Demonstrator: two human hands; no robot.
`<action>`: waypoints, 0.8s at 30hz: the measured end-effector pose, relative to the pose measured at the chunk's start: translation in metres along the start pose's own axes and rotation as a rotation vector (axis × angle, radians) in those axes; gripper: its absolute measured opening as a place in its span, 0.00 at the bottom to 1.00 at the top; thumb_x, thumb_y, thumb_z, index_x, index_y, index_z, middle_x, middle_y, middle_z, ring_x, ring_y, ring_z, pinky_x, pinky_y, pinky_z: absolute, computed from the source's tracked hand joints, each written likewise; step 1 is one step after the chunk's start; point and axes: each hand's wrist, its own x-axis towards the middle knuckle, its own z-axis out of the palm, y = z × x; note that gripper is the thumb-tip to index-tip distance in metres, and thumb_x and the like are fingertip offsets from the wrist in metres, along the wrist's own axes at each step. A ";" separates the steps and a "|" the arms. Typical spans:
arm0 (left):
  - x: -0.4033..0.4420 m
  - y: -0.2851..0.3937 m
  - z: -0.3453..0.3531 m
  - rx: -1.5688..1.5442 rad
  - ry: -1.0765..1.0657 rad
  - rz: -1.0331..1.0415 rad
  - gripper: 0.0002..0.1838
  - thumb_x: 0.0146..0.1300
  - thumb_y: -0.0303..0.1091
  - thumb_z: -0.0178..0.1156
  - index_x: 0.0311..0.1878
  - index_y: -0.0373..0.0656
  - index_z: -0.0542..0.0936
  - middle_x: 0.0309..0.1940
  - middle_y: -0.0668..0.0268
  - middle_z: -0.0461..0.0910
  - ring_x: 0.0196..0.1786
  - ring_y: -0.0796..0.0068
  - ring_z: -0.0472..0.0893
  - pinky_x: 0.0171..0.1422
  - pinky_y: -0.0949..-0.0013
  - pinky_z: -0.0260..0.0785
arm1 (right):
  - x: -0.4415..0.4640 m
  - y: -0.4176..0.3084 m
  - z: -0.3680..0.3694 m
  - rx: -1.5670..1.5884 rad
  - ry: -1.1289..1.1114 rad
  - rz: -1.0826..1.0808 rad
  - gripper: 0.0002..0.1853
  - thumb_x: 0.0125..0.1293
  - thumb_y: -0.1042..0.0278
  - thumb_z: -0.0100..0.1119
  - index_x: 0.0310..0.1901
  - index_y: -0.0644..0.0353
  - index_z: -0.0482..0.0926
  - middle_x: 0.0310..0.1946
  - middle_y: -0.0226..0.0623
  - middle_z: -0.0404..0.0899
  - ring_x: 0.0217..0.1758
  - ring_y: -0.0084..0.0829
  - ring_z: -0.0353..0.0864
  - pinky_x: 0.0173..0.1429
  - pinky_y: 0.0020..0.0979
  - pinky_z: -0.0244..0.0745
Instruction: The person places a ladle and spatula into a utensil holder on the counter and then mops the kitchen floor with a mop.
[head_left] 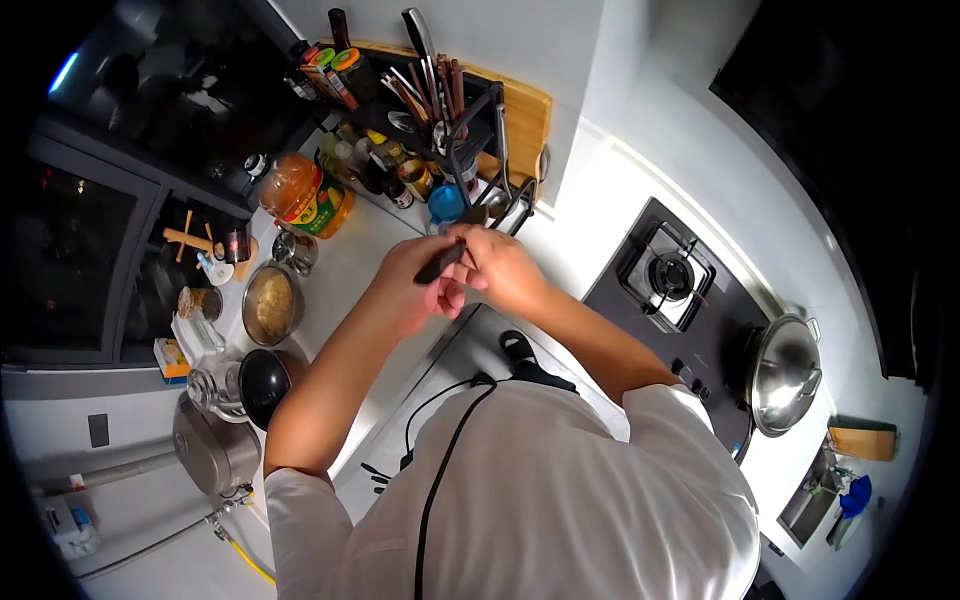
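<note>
A white counter turns the corner of the kitchen under dark window panes. Over its near edge, in front of the person's chest, is a dark, elongated thing (what exactly, I can't make out from here). The right hand has its fingers closed about it; the left hand is bent in against it, fingers curled and partly hidden, so I can't tell whether it grips too. Bringing both hands together probably steadies the thing. Just beyond sits a blue-lidded container, contents hidden, then seasoning bottles below a black rack bristling with chopsticks and utensils, presumably grouped for easy reach. Leftward, an oil bottle holds amber liquid, and a steel bowl something pale and lumpy. A black bowl is near it.
</note>
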 end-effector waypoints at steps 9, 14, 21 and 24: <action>0.091 0.014 -0.012 1.237 0.820 1.100 0.11 0.65 0.37 0.62 0.42 0.40 0.85 0.33 0.57 0.83 0.35 0.58 0.81 0.40 0.59 0.74 | 0.011 0.039 0.002 -0.034 0.211 0.322 0.09 0.65 0.72 0.57 0.44 0.66 0.71 0.32 0.56 0.79 0.35 0.60 0.79 0.40 0.53 0.74; 0.115 0.019 -0.010 1.222 0.933 1.112 0.11 0.64 0.38 0.63 0.40 0.40 0.85 0.31 0.59 0.83 0.36 0.57 0.81 0.40 0.58 0.74 | 0.015 0.064 0.004 0.037 0.203 0.462 0.08 0.67 0.74 0.55 0.47 0.61 0.72 0.33 0.53 0.81 0.36 0.55 0.81 0.40 0.45 0.75; 0.130 0.024 -0.013 1.258 0.937 1.123 0.10 0.65 0.38 0.61 0.40 0.42 0.84 0.32 0.61 0.83 0.37 0.56 0.82 0.41 0.59 0.76 | 0.019 0.075 0.005 0.071 0.140 0.484 0.09 0.66 0.76 0.54 0.47 0.61 0.72 0.34 0.50 0.81 0.39 0.52 0.82 0.44 0.43 0.75; 0.129 0.025 -0.011 1.235 0.936 1.126 0.09 0.64 0.37 0.62 0.39 0.41 0.84 0.31 0.62 0.83 0.36 0.57 0.82 0.40 0.60 0.76 | 0.023 0.073 0.002 0.100 0.107 0.484 0.09 0.64 0.75 0.55 0.46 0.64 0.71 0.36 0.55 0.81 0.41 0.56 0.81 0.45 0.48 0.75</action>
